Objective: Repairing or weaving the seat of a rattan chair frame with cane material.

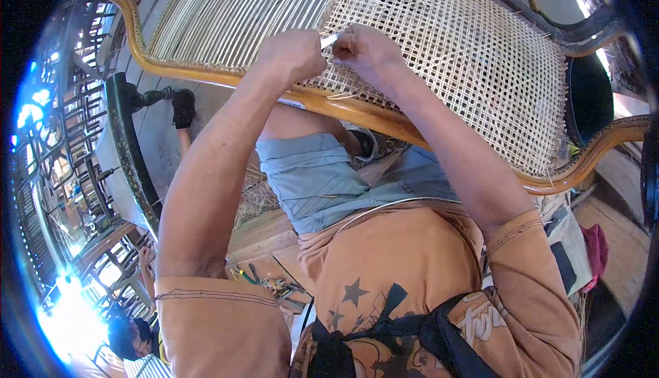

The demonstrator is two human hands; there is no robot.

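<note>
Both of your hands are up at the near edge of the woven cane panel (453, 41), close together, almost touching.

Your left hand (292, 54) is curled into a tight fist. Its grip is closed on the end of a thin pale cane strip (329, 40). The strip pokes out of your fist toward your right hand, so the strip sits right between your two hands.

Your right hand (367, 50) is also curled shut, with the fingers pinched down on the weave just beside the strip. From here you cannot tell whether those fingers hold the same strip or only press on the weave, because the knuckles hide the fingertips.

The woven cane panel is a net of small square holes. It fills the far right part of the curved wooden frame (343, 107). The frame is shiny and orange-brown, and its near rail runs just under both of your hands. To the left of your hands, the frame holds only long straight cane strands (226, 7) lying side by side, not yet crossed into squares.

The frame rests over your lap, above your light blue shorts (322, 179). You wear an orange shirt (405, 268) with dark stars on it.

Far down at the lower left, another person (134, 337) with dark hair sits near a dark chair frame (127, 144).
</note>
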